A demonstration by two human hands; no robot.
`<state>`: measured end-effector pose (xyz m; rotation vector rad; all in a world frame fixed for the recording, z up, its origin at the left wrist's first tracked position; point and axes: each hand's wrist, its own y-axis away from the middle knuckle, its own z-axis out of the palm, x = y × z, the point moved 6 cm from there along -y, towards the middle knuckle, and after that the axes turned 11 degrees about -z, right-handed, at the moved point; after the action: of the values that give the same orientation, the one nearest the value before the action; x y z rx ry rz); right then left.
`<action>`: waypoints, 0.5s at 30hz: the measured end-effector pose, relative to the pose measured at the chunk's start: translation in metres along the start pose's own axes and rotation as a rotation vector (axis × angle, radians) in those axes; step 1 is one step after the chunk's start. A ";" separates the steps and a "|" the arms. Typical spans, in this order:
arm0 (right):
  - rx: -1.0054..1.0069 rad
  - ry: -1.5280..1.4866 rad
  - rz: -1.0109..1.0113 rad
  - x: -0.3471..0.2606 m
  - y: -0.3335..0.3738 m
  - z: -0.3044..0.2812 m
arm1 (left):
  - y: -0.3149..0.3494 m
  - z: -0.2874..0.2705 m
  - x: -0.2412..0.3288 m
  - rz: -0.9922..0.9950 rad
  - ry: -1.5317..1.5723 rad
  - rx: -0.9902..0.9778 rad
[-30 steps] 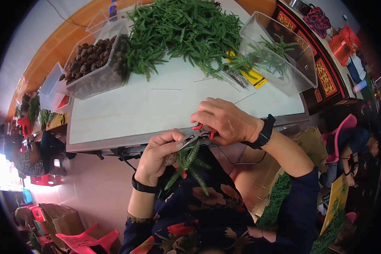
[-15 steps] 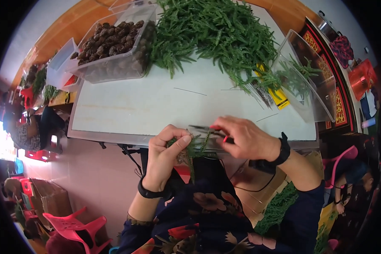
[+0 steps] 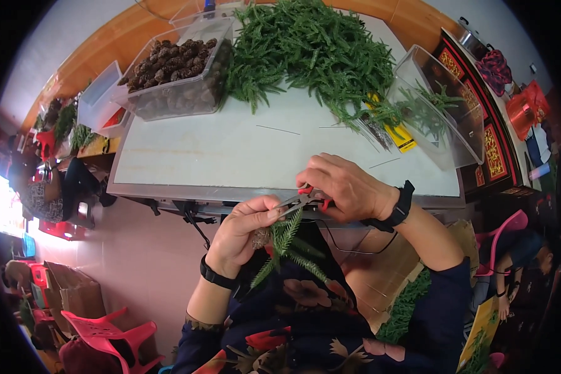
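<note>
My left hand (image 3: 246,234) pinches a small brown pine cone (image 3: 261,237) together with a bunch of green fern-like sprigs (image 3: 287,246) that hang down over my lap. My right hand (image 3: 343,187) grips red-handled pliers (image 3: 305,198), whose metal jaws point left and meet the top of the bunch at my left fingertips. Both hands work just in front of the near edge of the white table (image 3: 230,156). Black bands sit on both wrists.
On the table stand a clear tub of pine cones (image 3: 177,75), a big heap of green sprigs (image 3: 305,50) and a clear tilted bin with sprigs (image 3: 442,115). Thin wires lie on the tabletop. A seated person (image 3: 43,187) is at the left; red plastic chairs (image 3: 106,330) below.
The hands have stayed at the table edge with the bunch. The sprigs now hang lower from my left fingers, and the pliers' jaws reach in from the right.
</note>
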<state>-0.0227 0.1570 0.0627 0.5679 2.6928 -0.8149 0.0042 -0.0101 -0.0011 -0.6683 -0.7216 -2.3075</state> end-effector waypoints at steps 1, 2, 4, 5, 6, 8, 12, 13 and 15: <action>0.021 0.022 -0.048 -0.004 -0.001 -0.002 | 0.001 0.002 -0.001 0.003 -0.006 -0.006; 0.023 0.031 -0.049 -0.006 -0.003 -0.004 | 0.002 0.007 -0.003 -0.031 0.012 -0.053; 0.019 0.072 -0.115 -0.012 -0.008 -0.006 | 0.005 0.014 -0.008 -0.095 0.048 -0.137; 0.017 0.094 -0.147 -0.016 -0.009 -0.007 | 0.006 0.013 -0.010 -0.092 0.042 -0.141; 0.019 0.102 -0.149 -0.020 -0.009 -0.009 | 0.007 0.014 -0.010 -0.059 0.014 -0.202; -0.021 0.053 -0.133 -0.026 -0.008 -0.010 | 0.009 0.019 -0.010 0.000 -0.043 -0.325; -0.104 0.017 0.067 -0.027 0.001 -0.011 | 0.007 0.014 0.000 0.124 -0.126 -0.141; -0.138 0.003 0.158 -0.025 0.005 -0.010 | 0.007 0.015 0.000 0.123 -0.128 -0.141; -0.147 0.018 0.217 -0.023 0.009 -0.010 | 0.004 0.001 -0.002 0.112 -0.155 0.118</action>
<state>0.0001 0.1635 0.0750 0.8165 2.6192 -0.5517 0.0085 -0.0111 -0.0002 -0.8177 -0.8622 -2.1103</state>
